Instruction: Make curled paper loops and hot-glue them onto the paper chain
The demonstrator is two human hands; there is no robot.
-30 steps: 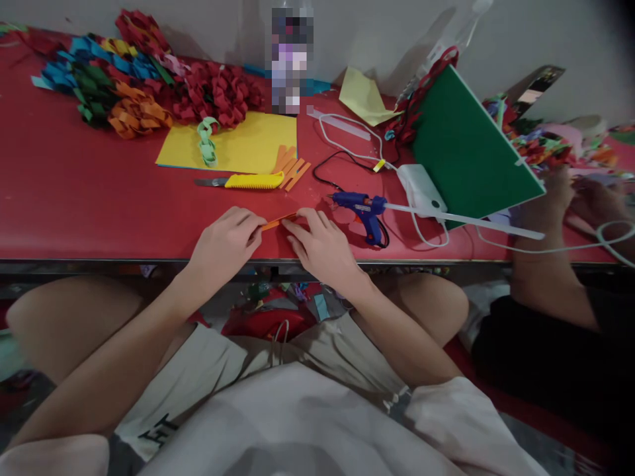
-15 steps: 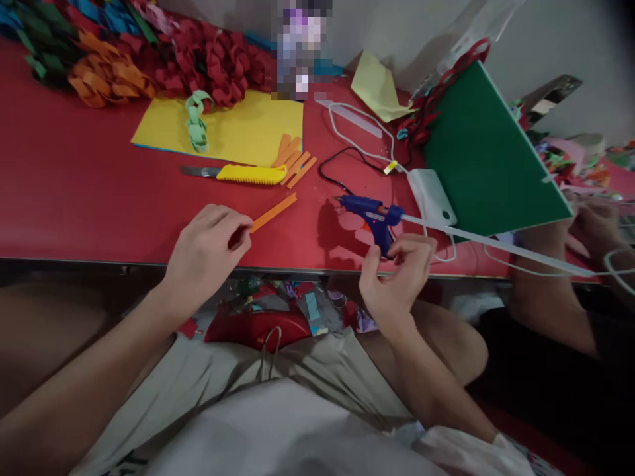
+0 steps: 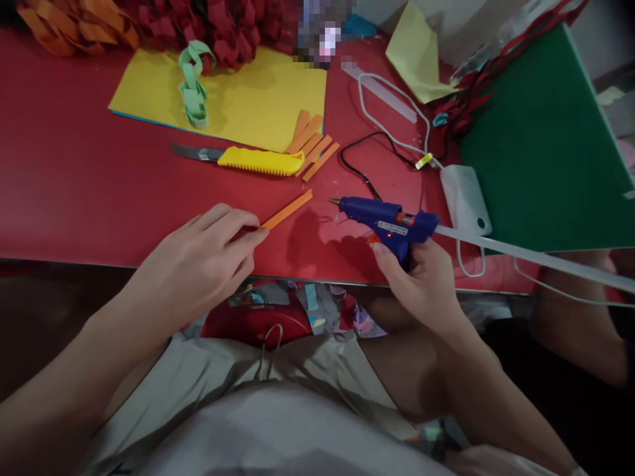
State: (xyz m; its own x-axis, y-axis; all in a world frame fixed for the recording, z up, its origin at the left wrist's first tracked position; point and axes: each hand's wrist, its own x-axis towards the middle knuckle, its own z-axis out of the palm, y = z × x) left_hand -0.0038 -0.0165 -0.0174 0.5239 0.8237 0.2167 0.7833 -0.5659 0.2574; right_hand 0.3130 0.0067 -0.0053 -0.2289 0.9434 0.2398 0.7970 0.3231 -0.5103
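Between the thumb and fingers of my left hand (image 3: 208, 254) is one end of an orange paper strip (image 3: 288, 210), its free end pointing up and right. My right hand (image 3: 421, 281) grips the handle of a blue glue gun (image 3: 381, 218), thumb by its orange trigger. The gun's metal nozzle faces left, a short gap from the strip's free end. A long white glue stick (image 3: 526, 252) sticks out of the gun's rear. Beyond my hands lie a yellow utility knife (image 3: 260, 160), blade out, and several loose orange strips (image 3: 320, 158).
Yellow paper sheets (image 3: 248, 99) carry a pale green paper chain (image 3: 193, 86). Orange (image 3: 79, 26) and red paper chains (image 3: 218, 30) are heaped behind. A white power bank (image 3: 466, 198) with cables and a green board (image 3: 540, 152) stand right; another person's arm (image 3: 578, 311) is beyond.
My right hand has closed round the glue gun's handle and the gun has swung a little. The left hand still pinches the strip. My view has shifted closer to the table.
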